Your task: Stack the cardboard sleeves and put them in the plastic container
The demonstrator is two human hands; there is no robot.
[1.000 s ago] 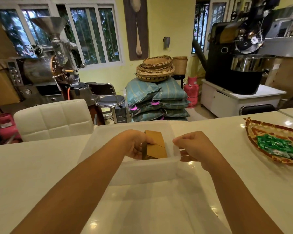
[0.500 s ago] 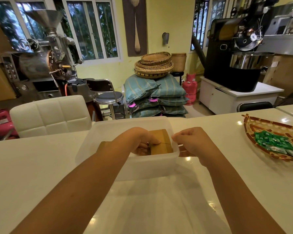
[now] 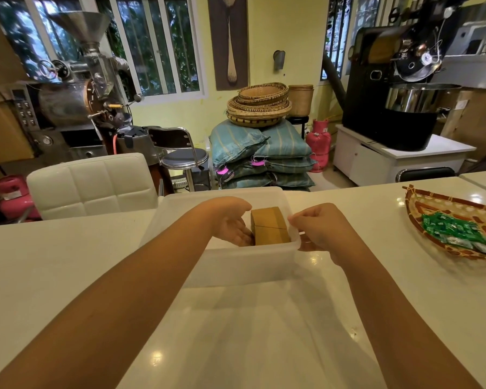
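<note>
A: Desk bears the plastic container; why is your right hand closed on its rim?

B: To steady it. Your left hand, palm spread, apparently presses the cardboard sleeves against the right wall.

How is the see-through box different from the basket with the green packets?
The plastic container is plain, whitish and deep with straight walls; the woven basket is patterned, brown and shallow. The container holds cardboard sleeves; the basket holds green packets. The container sits between both hands; the basket lies apart, untouched. Both rest on the white table.
</note>
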